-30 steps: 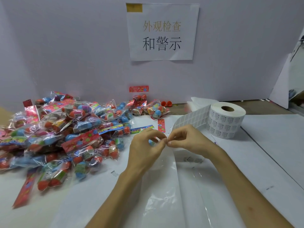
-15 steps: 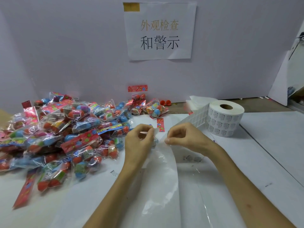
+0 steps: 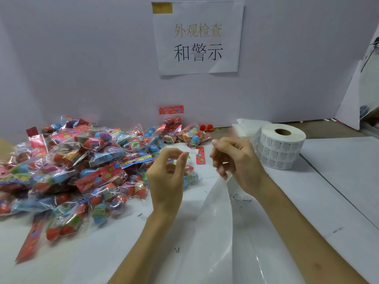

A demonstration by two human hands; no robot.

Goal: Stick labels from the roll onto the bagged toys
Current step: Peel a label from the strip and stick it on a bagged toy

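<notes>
A white label roll (image 3: 281, 148) stands on the table at the right. Its strip runs to my right hand (image 3: 235, 162), which grips it with curled fingers. The glossy empty backing (image 3: 217, 222) hangs from that hand toward me. My left hand (image 3: 168, 177) is raised beside it, thumb and forefinger pinched on what looks like a small pale label (image 3: 189, 158), though this is blurred. A bagged toy (image 3: 191, 177) lies just behind my left hand. A big pile of bagged toys (image 3: 82, 160) with red and blue balls fills the left side.
White paper sheets (image 3: 338, 181) cover the table. A printed sign (image 3: 198, 37) hangs on the back wall. Folded clear bags (image 3: 246, 125) and two loose red balls (image 3: 206, 127) lie by the wall. A white board (image 3: 352, 95) leans at the right.
My hands, which met at the strip, have drawn apart and risen. The left hand has pulled away to the left with the peeled label. The backing now hangs from my right hand.
</notes>
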